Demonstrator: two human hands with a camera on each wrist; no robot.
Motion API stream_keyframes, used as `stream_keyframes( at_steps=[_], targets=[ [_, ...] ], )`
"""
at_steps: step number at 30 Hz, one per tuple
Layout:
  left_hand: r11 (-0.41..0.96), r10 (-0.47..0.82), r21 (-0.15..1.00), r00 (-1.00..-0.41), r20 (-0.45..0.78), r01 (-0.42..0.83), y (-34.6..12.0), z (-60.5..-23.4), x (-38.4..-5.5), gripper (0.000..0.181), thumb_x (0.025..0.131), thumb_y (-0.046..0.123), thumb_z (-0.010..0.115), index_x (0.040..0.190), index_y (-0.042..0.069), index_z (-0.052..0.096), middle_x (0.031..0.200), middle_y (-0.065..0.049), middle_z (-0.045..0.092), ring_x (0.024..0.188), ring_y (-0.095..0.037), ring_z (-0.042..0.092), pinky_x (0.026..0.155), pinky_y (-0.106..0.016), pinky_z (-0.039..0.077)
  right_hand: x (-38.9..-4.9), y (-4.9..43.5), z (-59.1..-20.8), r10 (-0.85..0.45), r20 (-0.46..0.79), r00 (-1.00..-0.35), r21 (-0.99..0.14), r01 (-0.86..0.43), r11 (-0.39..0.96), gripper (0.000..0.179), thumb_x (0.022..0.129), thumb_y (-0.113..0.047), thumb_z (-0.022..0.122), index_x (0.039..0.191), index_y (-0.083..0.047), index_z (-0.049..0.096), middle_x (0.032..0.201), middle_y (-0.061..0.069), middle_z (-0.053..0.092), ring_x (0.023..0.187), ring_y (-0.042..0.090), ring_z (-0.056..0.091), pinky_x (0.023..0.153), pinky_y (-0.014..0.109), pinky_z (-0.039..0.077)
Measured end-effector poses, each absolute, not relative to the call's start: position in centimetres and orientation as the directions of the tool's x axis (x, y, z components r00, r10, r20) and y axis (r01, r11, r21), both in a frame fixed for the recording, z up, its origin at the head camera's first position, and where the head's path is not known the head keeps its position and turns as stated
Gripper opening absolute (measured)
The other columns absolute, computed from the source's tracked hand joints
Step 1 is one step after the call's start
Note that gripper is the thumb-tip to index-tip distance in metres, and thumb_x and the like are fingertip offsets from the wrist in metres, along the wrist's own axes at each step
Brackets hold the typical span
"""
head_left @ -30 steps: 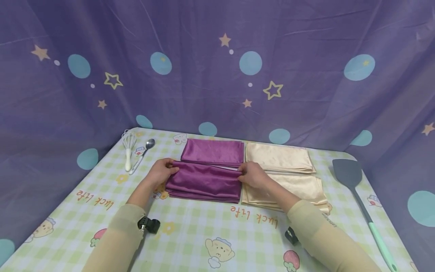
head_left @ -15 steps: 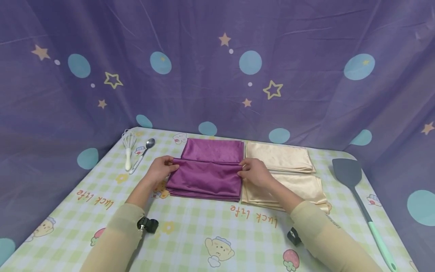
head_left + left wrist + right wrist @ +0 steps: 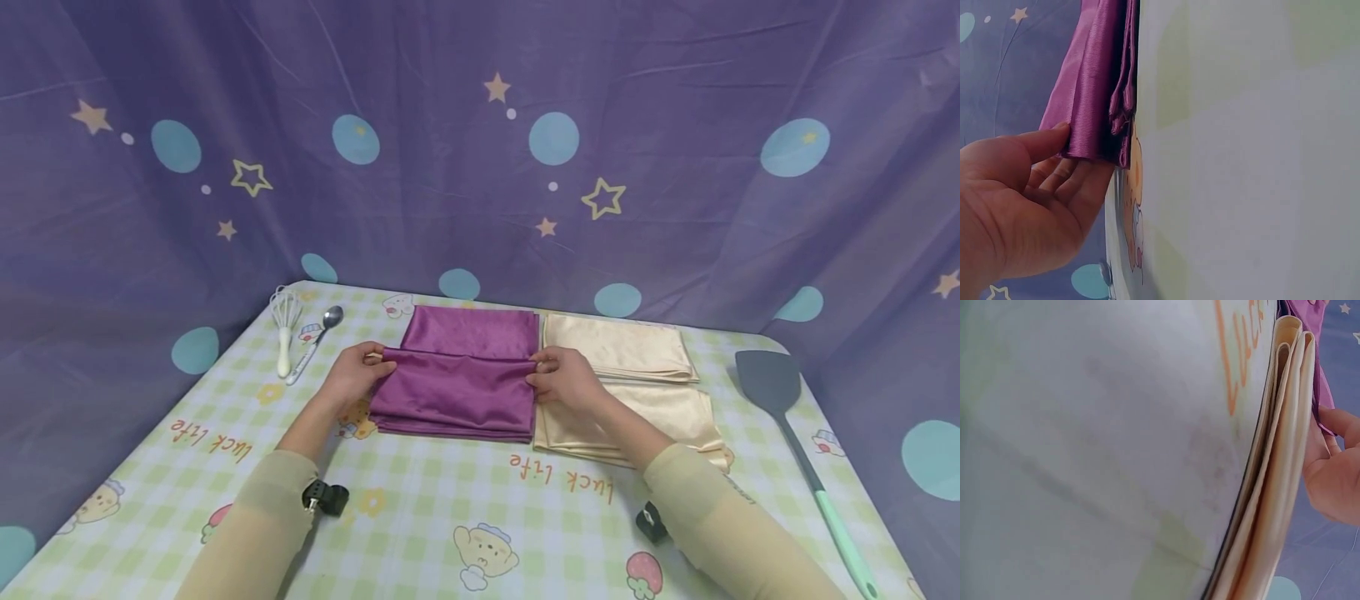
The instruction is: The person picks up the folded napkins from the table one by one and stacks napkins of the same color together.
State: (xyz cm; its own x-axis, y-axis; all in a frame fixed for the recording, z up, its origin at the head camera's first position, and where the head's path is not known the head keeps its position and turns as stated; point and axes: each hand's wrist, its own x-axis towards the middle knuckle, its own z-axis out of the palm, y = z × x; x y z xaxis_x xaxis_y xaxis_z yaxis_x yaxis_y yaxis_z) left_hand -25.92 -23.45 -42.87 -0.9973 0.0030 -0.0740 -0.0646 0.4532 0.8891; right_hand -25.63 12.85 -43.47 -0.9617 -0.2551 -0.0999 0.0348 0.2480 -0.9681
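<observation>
As the head view shows, your left hand (image 3: 354,375) and right hand (image 3: 564,379) pinch the near purple cloth (image 3: 456,393) between them, left of the near cream cloth (image 3: 671,410). Left wrist: thumb (image 3: 1047,141) presses its end. Right wrist: fingers (image 3: 1317,444) grip its corner.

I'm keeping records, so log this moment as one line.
left grip: holds front purple cloth, left end | right grip: same cloth, right end | whisk: untouched

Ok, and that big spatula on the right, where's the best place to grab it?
Probably by its mint-green handle, from above on the near side. The spatula lies flat, with that long, narrow handle angled toward the near edge, while the broad grey blade is at the far end.
</observation>
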Motion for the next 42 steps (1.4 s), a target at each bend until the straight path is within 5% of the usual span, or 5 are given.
stream_keyframes(
  at_steps=[21, 29, 42],
  targets=[
    [0.363, 0.032, 0.927, -0.993, -0.115, -0.095, -23.45, -42.59, -25.52, 0.043, 0.101, 0.011, 0.062, 0.139, -0.003, 0.049, 0.102, -0.018, 0.071, 0.074, -0.014, 0.066, 0.065, -0.027, 0.056, -25.82, 13.01, -43.94, -0.289, -0.131, -0.948, -0.986, 0.094, 0.137, 0.038, 0.093, 0.010, 0.064, 0.131, 0.006, 0.057, 0.092, 0.015, 0.067, 0.067, 0.020, 0.069, 0.068, 0.041, 0.062],
    [0.330, 0.029, 0.937, -0.991, -0.134, -0.117, -23.64, -42.63, -25.63, 0.044, 0.101, 0.012, 0.063, 0.141, -0.001, 0.049, 0.103, -0.015, 0.071, 0.077, -0.014, 0.068, 0.067, -0.028, 0.057, -25.94, 13.17, -44.12, -0.296, -0.179, -0.938, -0.982, 0.189, -0.003, 0.038, 0.098, 0.008, 0.056, 0.136, 0.007, 0.053, 0.097, 0.014, 0.071, 0.078, 0.024, 0.071, 0.075, 0.043, 0.061],
    [0.329, 0.019, 0.934, -0.987, -0.157, -0.142, -23.72, -42.18, -25.73, 0.045, 0.101, 0.013, 0.064, 0.141, -0.001, 0.049, 0.098, -0.010, 0.069, 0.074, -0.013, 0.067, 0.066, -0.028, 0.058, -25.94, 13.00, -44.02, -0.272, -0.211, -0.939, -0.969, 0.238, -0.071, 0.040, 0.097, 0.008, 0.057, 0.137, 0.008, 0.052, 0.091, 0.011, 0.070, 0.074, 0.021, 0.070, 0.072, 0.039, 0.062]
  ],
)
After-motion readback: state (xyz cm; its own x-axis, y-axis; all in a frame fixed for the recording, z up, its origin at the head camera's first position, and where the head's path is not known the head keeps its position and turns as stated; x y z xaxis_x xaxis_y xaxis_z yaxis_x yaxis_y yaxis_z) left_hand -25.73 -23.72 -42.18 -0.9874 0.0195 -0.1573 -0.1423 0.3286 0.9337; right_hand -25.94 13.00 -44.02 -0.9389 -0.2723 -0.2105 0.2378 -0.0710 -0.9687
